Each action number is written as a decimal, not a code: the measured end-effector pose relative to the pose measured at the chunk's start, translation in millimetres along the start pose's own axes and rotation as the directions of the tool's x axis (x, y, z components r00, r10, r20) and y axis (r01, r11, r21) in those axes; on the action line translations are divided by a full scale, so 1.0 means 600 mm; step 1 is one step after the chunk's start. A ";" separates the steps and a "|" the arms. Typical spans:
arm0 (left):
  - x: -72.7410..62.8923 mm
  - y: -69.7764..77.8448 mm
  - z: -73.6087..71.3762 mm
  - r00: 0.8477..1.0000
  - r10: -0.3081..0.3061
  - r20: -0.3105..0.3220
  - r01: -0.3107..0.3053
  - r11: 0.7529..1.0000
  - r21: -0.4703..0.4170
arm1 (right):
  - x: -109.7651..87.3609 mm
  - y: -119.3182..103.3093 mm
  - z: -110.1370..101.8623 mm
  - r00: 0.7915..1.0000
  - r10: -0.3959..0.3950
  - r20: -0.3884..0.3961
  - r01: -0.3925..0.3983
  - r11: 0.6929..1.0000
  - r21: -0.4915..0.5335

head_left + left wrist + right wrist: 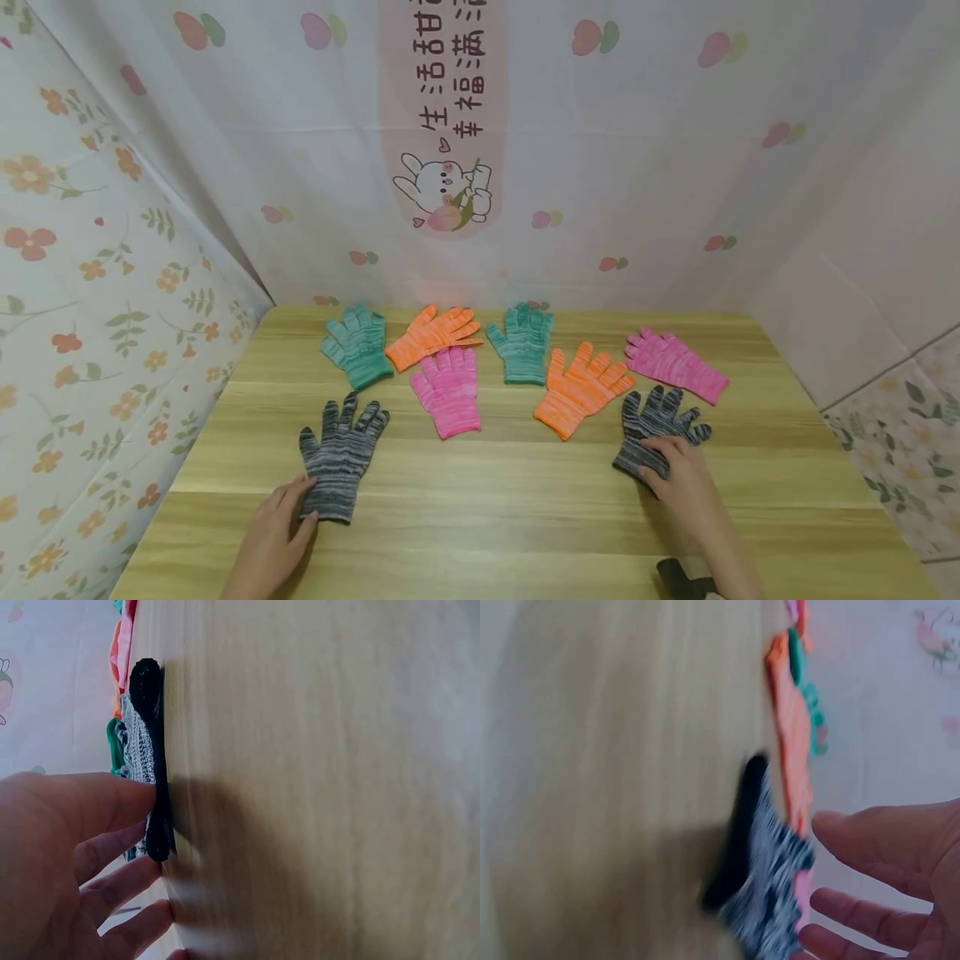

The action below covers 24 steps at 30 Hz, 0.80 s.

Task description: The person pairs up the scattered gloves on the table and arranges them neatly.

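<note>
On the left of the table lies a dark grey striped knit glove (339, 467), fingers pointing away. My left hand (273, 529) is at its lower left edge; in the left wrist view the thumb (124, 799) touches the black cuff (157, 765), with the other fingers loosely bent beside it. Over a second grey striped glove (651, 421) on the right is my right hand (688, 482). In the right wrist view that glove (769, 877) is blurred, its cuff toward the camera, and the relaxed thumb and fingers (870, 915) hold nothing.
Behind lie two green gloves (358, 346) (522, 346), two orange gloves (431, 333) (581, 392) and two pink gloves (450, 392) (678, 365). A patterned curtain (637, 167) hangs at the table's back edge. A black object (678, 579) is by the right forearm.
</note>
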<state>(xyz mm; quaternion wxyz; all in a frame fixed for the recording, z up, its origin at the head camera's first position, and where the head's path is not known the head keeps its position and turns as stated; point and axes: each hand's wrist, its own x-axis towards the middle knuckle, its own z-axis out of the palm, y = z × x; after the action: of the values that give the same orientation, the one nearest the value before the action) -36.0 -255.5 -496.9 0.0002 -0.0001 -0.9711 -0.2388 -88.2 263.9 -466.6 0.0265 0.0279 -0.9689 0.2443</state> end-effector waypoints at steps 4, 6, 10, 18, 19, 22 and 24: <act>0.000 -0.001 0.002 1.000 0.010 -0.011 -0.010 1.000 -0.004 | -0.011 0.024 0.000 0.995 0.057 0.078 -0.056 0.998 -0.012; -0.002 -0.001 0.002 1.000 0.019 -0.024 -0.019 1.000 -0.007 | -0.014 0.030 0.001 0.993 0.063 0.096 -0.062 0.998 -0.013; -0.004 0.001 0.000 0.998 0.035 -0.046 -0.036 0.999 -0.015 | -0.016 0.038 0.005 0.995 0.040 0.091 -0.035 0.998 -0.052; -0.003 0.002 0.001 0.999 0.027 -0.037 -0.027 1.000 -0.011 | -0.012 0.041 0.005 0.995 0.043 0.089 -0.034 0.994 -0.102; -0.003 0.001 0.001 0.999 0.031 -0.042 -0.031 0.999 -0.013 | -0.010 0.042 0.005 0.996 0.039 0.085 -0.030 0.995 -0.099; -0.004 0.001 0.001 0.997 0.043 -0.058 -0.043 0.999 -0.012 | -0.007 0.045 0.002 0.997 0.029 0.072 -0.022 0.996 -0.085; -0.005 0.002 0.001 0.997 0.046 -0.061 -0.047 0.999 -0.010 | -0.005 0.046 -0.002 0.997 0.034 0.067 -0.029 0.997 -0.065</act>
<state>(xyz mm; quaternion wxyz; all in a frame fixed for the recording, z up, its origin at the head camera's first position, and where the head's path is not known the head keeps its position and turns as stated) -33.1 -254.3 -497.1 0.0355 -0.0155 -0.9690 -0.2441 -86.7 288.8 -479.1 -0.0094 0.0200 -0.9769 0.2124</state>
